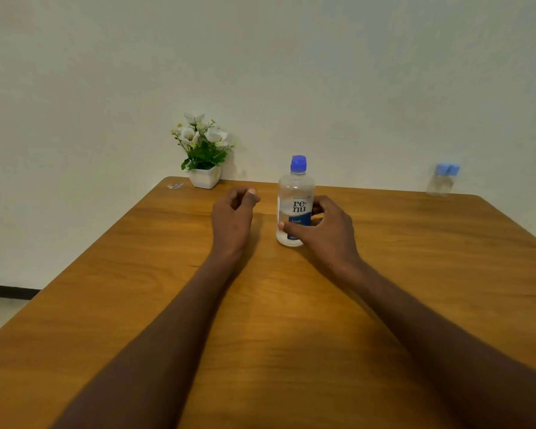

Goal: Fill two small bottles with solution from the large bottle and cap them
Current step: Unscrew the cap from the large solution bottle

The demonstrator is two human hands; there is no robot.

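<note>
My right hand [325, 227] is gripping the big bottle [295, 205]; my left [234, 212] is hanging loosely curled, holding nothing, just left of it. I should be steadying its base while uncapping.

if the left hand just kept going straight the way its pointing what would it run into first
Probably nothing on the table: the left hand points toward the far edge, passing between the flower pot and the large bottle. The wall lies beyond, though depth is hard to judge.

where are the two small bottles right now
The small bottles stand at the table's far right edge by the wall, well right of the large bottle.
</note>
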